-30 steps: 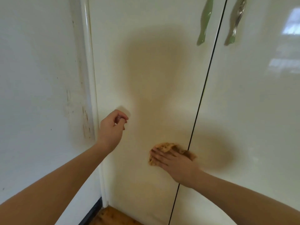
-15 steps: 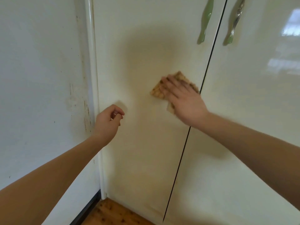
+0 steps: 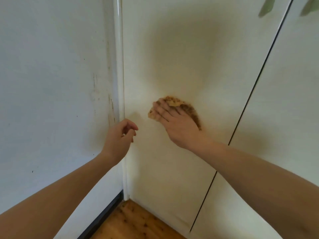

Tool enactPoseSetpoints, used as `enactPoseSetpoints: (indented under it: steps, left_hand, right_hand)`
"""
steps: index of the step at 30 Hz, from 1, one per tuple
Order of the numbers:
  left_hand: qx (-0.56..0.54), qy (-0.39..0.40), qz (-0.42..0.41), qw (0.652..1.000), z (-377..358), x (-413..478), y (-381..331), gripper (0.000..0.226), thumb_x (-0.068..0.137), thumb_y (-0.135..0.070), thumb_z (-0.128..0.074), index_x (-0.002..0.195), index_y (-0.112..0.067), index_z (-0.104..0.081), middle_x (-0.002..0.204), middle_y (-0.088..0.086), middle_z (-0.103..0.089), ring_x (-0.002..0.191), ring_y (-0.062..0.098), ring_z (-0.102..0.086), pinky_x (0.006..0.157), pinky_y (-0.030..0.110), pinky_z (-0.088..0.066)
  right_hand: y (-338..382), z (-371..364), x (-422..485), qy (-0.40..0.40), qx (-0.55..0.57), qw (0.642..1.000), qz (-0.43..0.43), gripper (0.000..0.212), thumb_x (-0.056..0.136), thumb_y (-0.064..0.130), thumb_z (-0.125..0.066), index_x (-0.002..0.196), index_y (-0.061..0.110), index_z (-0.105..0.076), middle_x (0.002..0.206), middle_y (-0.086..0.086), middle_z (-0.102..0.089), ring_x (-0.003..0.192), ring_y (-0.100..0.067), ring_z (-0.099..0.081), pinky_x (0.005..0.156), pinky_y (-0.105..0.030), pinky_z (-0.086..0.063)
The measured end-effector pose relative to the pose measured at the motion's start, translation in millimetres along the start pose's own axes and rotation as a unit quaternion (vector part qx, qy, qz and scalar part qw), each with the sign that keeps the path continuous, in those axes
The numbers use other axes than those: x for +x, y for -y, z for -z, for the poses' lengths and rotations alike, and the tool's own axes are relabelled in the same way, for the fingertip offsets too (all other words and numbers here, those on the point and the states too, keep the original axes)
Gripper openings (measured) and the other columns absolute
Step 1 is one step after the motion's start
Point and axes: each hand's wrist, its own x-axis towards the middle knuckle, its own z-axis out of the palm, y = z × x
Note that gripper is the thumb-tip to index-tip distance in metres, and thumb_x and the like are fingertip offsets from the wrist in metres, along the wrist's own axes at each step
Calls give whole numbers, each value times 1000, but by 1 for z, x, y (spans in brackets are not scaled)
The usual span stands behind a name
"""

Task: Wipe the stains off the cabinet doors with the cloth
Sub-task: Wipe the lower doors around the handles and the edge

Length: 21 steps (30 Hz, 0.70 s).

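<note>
My right hand point(image 3: 174, 121) presses a tan, speckled cloth point(image 3: 173, 102) flat against the left cabinet door point(image 3: 181, 57), with its fingers straight and spread over the fabric. The cloth peeks out above and to both sides of the fingers. My left hand point(image 3: 120, 135) hovers near the door's left edge, fingers loosely curled, holding nothing. The right cabinet door point(image 3: 284, 100) lies beyond a thin dark gap point(image 3: 248, 100). Both doors are glossy cream.
A white wall point(image 3: 51, 83) at left carries dark scuff marks point(image 3: 110, 104) beside the rounded corner trim point(image 3: 120, 66). Two green handles point(image 3: 265, 6) show at the top edge. Wooden floor point(image 3: 138, 221) lies below.
My right hand slid the cloth up the left door, then back down and to the left. The view dropped lower. My left hand stayed near the door's edge.
</note>
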Motion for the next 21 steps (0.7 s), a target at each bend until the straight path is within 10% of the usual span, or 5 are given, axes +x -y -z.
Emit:
enactPoseSetpoints:
  steps: [4,12,16,21]
  left_hand:
    - [33,10,21,999,-3,-20,44,27,95,2,-51,88,-19,-66,80,5,-66,66,13,-60,66,26,-48]
    - [88,87,7,992,-25,-51,54,27,97,0,-52,88,-23,-65,83,1,-66,73,17,-63,67,21,-46]
    - [51,122,-35,991,-60,-44,16,29,96,-1,-52,85,-26,-64,81,2,-66,68,18,-61,62,18,-46]
    - [-17,125,-76,989,-89,-27,-47,30,92,3,-53,82,-23,-64,78,8,-65,61,14,-57,59,18,-44]
  right_hand:
    - [72,-77,-6,91,-22,993,72,73,91,12,-4,164,13,-14,173,-3,-3,159,-22,-2,125,-39,-15]
    - [51,-104,-203,291,-68,924,238,60,105,14,-25,163,11,-13,171,-7,0,158,-24,-16,127,-42,-4]
    - [-30,-31,-266,220,-135,954,151,63,93,22,-46,155,17,-42,164,-1,-34,147,-19,-42,123,-35,-9]
    - [-99,81,-208,52,-144,987,39,69,89,12,-49,157,9,-38,168,-11,-25,156,-31,-23,124,-46,-18]
